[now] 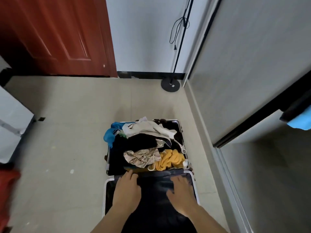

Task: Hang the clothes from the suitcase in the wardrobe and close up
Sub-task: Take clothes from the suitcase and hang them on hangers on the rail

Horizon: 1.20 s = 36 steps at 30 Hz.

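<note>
Head view, looking down at an open suitcase (182, 132) lying flat on a pale tiled floor (67, 132), its two halves spread toward and away from the viewer. The far half holds a loose heap of clothes: a blue garment (109, 136) spilling over the left rim, a white garment (151, 129) at the top, a black garment (143, 140) at centre, a patterned beige garment (143, 156) and a yellow garment (170, 159) nearest the hinge line. The near half is covered by a dark lining panel (154, 184). The left hand (127, 187) rests palm-down on the panel's left part, fingers together and extended, their tips at the upper edge of the panel just short of the patterned beige garment. The right hand (180, 190) lies palm-down on the panel's right part, fingers slightly spread and pressed flat against the fabric; motion blur hides finer detail. Neither hand touches the heaped clothes, which lie just beyond the fingertips. To the right stands the wardrobe (252, 64) with grey sliding doors; a bright blue cloth (299, 123) shows at its edge. A red-brown door (58, 36) and a black floor stand (170, 84) occupy the background.
</note>
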### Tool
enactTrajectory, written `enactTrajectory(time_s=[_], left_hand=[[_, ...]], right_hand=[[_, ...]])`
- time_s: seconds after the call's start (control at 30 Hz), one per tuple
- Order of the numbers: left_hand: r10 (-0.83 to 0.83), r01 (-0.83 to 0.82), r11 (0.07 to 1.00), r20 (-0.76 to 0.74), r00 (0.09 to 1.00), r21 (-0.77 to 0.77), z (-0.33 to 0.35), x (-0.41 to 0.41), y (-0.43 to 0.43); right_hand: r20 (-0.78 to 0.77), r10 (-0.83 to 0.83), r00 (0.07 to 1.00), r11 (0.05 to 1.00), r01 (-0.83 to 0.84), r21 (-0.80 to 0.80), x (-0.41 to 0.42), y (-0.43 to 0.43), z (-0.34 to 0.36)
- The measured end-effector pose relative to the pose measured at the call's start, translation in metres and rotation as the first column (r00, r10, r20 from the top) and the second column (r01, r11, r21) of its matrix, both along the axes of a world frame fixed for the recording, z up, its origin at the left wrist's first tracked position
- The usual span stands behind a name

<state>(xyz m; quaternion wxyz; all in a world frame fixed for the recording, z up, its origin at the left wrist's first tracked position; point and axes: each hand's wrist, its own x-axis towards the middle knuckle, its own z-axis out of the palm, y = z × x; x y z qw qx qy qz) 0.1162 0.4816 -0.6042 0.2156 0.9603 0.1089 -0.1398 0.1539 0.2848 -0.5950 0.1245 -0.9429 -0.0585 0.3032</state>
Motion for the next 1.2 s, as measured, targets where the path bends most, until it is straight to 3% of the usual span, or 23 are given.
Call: enactTrajectory(time_s=[0.13, 0.27, 0.43, 0.5, 0.63, 0.7, 0.77, 0.9, 1.0, 1.1, 1.2], left_hand=[[-0.021, 0.021, 1.0, -0.017, 1.0, -0.001, -0.128, 0.006, 0.001], [-0.136, 0.138, 0.99, 0.111, 0.984, -0.015, -0.24, 0.037, -0.009], [-0.27, 0.313, 0.942, 0.282, 0.921, -0.122, -0.311, 0.086, -0.051], [-0.224, 0.276, 0.949, 0.289, 0.931, -0.153, -0.34, 0.109, -0.068], [-0.048, 0.096, 0.979, 0.256, 0.965, -0.179, -0.374, 0.125, -0.084], [-0.051, 0.092, 0.984, 0.253, 0.966, -0.152, -0.378, 0.124, -0.083], [-0.08, 0.114, 0.984, 0.229, 0.97, -0.139, -0.38, 0.122, -0.08], [-0.128, 0.144, 0.964, 0.085, 0.988, -0.223, -0.375, 0.115, -0.07], [-0.137, 0.139, 0.938, 0.027, 0.99, -0.317, -0.356, 0.109, -0.068], [-0.003, 0.053, 0.88, 0.106, 0.994, -0.473, -0.329, 0.108, -0.078], [0.224, -0.074, 0.837, 0.217, 0.95, -0.542, -0.302, 0.113, -0.084]], right_hand=[[0.008, 0.035, 0.999, 0.999, -0.034, -0.022, 0.021, 0.002, -0.124], [0.174, 0.011, 0.985, 1.0, -0.01, -0.008, 0.069, -0.004, -0.235], [0.397, -0.136, 0.908, 0.991, 0.132, 0.04, 0.125, -0.015, -0.317], [0.455, -0.131, 0.881, 0.991, 0.124, 0.046, 0.145, -0.019, -0.341], [0.517, 0.014, 0.856, 0.991, 0.056, -0.12, 0.159, -0.031, -0.375], [0.547, 0.048, 0.835, 0.981, 0.064, -0.184, 0.16, -0.029, -0.38], [0.554, -0.008, 0.832, 0.985, 0.103, -0.139, 0.153, -0.026, -0.38], [0.399, -0.278, 0.874, 0.955, 0.209, 0.209, 0.129, -0.028, -0.366], [0.227, -0.466, 0.855, 0.798, 0.295, 0.526, 0.122, -0.033, -0.323], [0.125, -0.566, 0.815, 0.683, 0.379, 0.624, 0.125, -0.027, -0.265], [0.122, -0.551, 0.826, 0.645, 0.329, 0.69, 0.122, -0.013, -0.203]])
